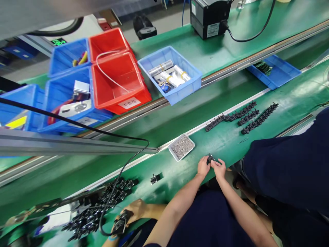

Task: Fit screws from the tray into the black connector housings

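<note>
My left hand (203, 166) and my right hand (218, 168) meet over the green bench, fingers closed round a small black plastic part (210, 157). Its finer details are too small to make out. Just beyond my hands, up and to the left, is a white tray (180, 158) full of tiny metal pieces. To the left, one single black part (153, 179) of similar look stands on the bench. Rows of black parts (259, 118) are lined up to the right, with thin tweezers-like metal (243, 140) lying near them.
At the left, a co-worker's hand (136, 208) holds a black part beside a heap of black parts (89, 216). Another person (290, 171) is close on my right. Blue bin (185, 91), red bins (120, 80) and a black box (210, 17) occupy the upper shelf. A black cable (123, 137) hangs left.
</note>
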`<state>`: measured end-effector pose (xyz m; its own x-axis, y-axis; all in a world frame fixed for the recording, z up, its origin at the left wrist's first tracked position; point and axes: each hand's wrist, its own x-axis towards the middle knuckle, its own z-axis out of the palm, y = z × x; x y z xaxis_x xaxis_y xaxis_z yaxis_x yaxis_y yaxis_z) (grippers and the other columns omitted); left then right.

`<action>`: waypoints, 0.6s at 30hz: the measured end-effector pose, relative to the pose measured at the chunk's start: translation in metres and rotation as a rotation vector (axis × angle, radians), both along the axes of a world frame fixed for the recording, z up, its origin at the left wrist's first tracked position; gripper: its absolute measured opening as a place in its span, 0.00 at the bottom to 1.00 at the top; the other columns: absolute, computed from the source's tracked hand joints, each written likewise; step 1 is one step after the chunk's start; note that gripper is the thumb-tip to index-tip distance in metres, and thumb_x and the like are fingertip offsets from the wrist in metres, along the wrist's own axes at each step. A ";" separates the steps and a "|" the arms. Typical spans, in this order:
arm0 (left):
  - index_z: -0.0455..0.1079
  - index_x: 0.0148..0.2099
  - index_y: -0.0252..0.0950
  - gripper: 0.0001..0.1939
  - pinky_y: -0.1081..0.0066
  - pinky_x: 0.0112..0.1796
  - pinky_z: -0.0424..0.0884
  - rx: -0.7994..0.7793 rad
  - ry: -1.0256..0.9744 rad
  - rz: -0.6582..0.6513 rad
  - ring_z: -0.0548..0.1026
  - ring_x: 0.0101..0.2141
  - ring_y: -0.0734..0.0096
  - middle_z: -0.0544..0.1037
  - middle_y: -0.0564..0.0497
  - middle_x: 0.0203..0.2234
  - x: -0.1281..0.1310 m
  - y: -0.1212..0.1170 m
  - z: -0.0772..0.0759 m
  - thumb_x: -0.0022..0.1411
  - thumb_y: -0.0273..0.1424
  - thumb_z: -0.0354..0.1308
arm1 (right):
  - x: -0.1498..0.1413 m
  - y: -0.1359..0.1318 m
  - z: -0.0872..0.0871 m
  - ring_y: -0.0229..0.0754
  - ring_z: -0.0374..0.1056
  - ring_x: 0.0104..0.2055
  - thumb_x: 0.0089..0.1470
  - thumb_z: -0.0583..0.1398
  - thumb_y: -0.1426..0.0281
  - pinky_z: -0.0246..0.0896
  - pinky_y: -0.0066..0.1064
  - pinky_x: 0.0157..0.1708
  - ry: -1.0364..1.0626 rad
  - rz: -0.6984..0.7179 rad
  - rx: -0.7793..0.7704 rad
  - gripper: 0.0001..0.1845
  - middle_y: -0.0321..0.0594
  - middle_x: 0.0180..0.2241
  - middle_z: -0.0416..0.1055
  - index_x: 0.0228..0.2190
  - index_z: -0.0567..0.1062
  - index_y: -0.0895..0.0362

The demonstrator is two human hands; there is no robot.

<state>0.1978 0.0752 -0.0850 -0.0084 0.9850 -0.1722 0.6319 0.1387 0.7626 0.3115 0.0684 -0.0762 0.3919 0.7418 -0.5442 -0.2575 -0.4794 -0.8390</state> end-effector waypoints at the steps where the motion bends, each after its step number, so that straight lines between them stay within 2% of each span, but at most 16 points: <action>1: 0.69 0.58 0.37 0.25 0.59 0.58 0.67 -0.002 -0.002 0.002 0.72 0.53 0.61 0.75 0.44 0.52 0.000 0.000 0.000 0.58 0.24 0.60 | 0.000 -0.001 -0.001 0.43 0.75 0.30 0.34 0.76 0.57 0.75 0.38 0.37 0.044 -0.018 -0.011 0.45 0.39 0.30 0.78 0.49 0.64 0.58; 4: 0.69 0.58 0.37 0.25 0.58 0.58 0.67 -0.012 -0.007 0.005 0.72 0.53 0.60 0.75 0.44 0.52 0.000 0.000 0.002 0.58 0.23 0.60 | 0.001 -0.001 -0.005 0.41 0.75 0.29 0.33 0.76 0.58 0.75 0.36 0.36 0.102 -0.033 -0.015 0.46 0.37 0.29 0.78 0.49 0.63 0.58; 8: 0.69 0.59 0.38 0.25 0.58 0.58 0.66 -0.023 -0.011 0.008 0.72 0.53 0.61 0.75 0.44 0.52 0.000 0.000 0.003 0.58 0.22 0.60 | -0.001 -0.002 -0.008 0.42 0.75 0.28 0.32 0.76 0.58 0.75 0.36 0.35 0.055 -0.017 -0.010 0.45 0.37 0.29 0.78 0.48 0.63 0.58; 15: 0.69 0.58 0.37 0.24 0.59 0.57 0.67 -0.007 0.006 0.018 0.72 0.52 0.60 0.75 0.43 0.51 0.001 0.000 0.001 0.59 0.22 0.58 | 0.000 0.000 -0.005 0.42 0.74 0.32 0.40 0.72 0.55 0.72 0.37 0.40 -0.284 0.184 0.103 0.38 0.39 0.31 0.77 0.49 0.65 0.57; 18: 0.70 0.58 0.37 0.24 0.58 0.57 0.67 -0.007 -0.002 0.013 0.72 0.52 0.60 0.76 0.44 0.51 0.001 0.001 0.004 0.59 0.22 0.58 | 0.001 -0.001 -0.007 0.40 0.72 0.30 0.41 0.71 0.54 0.70 0.35 0.39 -0.388 0.195 0.103 0.38 0.37 0.31 0.75 0.49 0.65 0.57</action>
<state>0.1993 0.0759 -0.0811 -0.0211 0.9836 -0.1789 0.6287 0.1522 0.7626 0.3128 0.0670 -0.0834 0.4001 0.8647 -0.3036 0.1729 -0.3965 -0.9016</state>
